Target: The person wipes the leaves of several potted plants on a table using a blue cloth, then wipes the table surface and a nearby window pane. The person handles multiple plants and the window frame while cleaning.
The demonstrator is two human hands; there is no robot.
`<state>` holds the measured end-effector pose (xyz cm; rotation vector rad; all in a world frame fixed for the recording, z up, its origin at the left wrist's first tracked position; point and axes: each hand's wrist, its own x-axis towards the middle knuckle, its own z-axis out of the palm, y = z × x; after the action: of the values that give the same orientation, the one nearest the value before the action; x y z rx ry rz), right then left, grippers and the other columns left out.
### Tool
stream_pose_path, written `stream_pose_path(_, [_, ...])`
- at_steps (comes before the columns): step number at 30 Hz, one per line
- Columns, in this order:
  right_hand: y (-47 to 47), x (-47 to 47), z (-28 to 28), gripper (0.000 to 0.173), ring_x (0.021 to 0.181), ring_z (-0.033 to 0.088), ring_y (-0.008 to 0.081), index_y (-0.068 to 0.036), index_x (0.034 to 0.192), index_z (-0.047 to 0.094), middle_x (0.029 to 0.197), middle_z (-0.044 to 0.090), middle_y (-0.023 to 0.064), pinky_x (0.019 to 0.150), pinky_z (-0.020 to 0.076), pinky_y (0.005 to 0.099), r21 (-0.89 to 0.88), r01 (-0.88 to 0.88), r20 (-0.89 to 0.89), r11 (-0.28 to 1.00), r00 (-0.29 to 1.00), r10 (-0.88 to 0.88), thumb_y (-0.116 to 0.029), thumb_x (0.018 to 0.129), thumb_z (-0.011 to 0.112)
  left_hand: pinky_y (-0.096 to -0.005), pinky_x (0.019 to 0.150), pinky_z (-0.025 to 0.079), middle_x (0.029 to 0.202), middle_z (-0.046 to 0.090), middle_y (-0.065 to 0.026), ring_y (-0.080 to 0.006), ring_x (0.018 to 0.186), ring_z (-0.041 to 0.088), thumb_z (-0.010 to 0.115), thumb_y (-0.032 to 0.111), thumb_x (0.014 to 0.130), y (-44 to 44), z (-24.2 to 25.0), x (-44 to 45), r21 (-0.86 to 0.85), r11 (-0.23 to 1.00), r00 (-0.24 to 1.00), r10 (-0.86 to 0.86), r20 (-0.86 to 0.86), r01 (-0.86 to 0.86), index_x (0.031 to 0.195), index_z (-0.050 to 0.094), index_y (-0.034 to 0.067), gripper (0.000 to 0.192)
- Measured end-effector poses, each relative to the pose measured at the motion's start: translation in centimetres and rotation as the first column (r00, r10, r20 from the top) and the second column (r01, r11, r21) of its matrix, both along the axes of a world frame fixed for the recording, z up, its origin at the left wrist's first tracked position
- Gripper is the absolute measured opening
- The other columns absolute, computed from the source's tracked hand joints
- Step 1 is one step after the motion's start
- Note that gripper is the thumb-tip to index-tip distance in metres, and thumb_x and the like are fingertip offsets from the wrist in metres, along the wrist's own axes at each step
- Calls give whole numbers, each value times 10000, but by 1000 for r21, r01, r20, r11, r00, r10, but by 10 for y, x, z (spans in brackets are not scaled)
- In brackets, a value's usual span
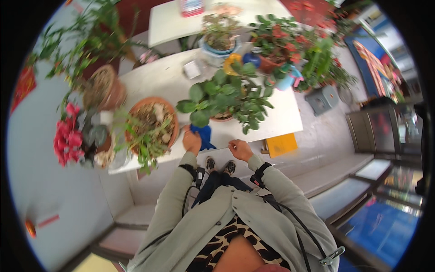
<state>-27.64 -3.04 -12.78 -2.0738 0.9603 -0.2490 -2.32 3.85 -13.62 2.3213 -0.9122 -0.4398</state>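
Note:
My left hand (192, 140) is on a blue cloth (205, 136) at the near edge of the white table (285, 117), its fingers partly hidden and seemingly gripping it. To its left stands a round terracotta pot (176, 117) with soil, stones and a trailing green plant. Beyond the cloth is a broad-leaved potted plant (221, 90). My right hand (240, 149) is at the table's front edge, right of the cloth, its fingers curled; whether something small is between the fingertips cannot be told.
Farther back are a white box (192, 70), a yellow object (232, 64), a dark blue round object (251, 60), a light blue spray bottle (286, 81) and more potted plants. Pink flowers (68, 137) stand left. A yellow stool (282, 144) and grey stool (321, 99) are at right.

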Motion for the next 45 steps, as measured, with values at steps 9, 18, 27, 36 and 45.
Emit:
stream_pose_path(9, [9, -160, -3, 309, 849, 706, 369, -68, 1044, 750, 888, 740, 179, 792, 561, 445, 77, 172, -418, 982, 900, -124, -324, 893, 664, -519, 800, 521, 1018, 669, -215, -432, 946, 659, 687, 166, 855, -22, -7, -13, 167, 975, 979, -170, 113, 150, 1130, 568, 60, 318])
stream_pose_path(18, [5, -303, 11, 411, 594, 668, 179, -3, 1070, 728, 801, 728, 102, 572, 553, 330, 467, 620, -653, 631, 723, -227, -371, 939, 602, -399, 827, 545, 1051, 718, -148, -279, 979, 685, 809, 244, 771, -25, 7, 2, 340, 455, 567, -631, -529, 823, 1164, 655, 78, 453])
stream_pose_path(27, [-52, -370, 7, 424, 578, 666, 157, -2, 1125, 711, 716, 714, 92, 544, 537, 299, 507, 518, -465, 689, 837, -287, -372, 937, 620, -396, 825, 519, 1014, 697, -149, -296, 940, 661, 746, 260, 851, -34, 99, -136, -4, 443, 382, -779, -497, 897, 1150, 605, 89, 372])
stream_pose_path(36, [-103, -379, 23, 373, 677, 713, 191, -19, 1110, 721, 885, 738, 150, 696, 571, 315, 290, 303, -219, 908, 944, -245, -338, 940, 626, -303, 663, 479, 850, 627, -77, -144, 720, 585, 688, 164, 922, -113, 189, -297, -187, 612, 522, -768, -371, 768, 1211, 522, 71, 347])
stream_pose_path(45, [-112, -348, 89, 506, 1014, 679, 177, 4, 1376, 516, 1207, 658, 113, 874, 584, 334, 814, 90, 208, 574, 877, -432, -385, 1053, 509, -351, 639, 494, 897, 649, -130, -226, 700, 628, 701, 148, 901, -175, 189, -352, -174, 529, 451, -822, -348, 830, 1262, 463, 78, 438])
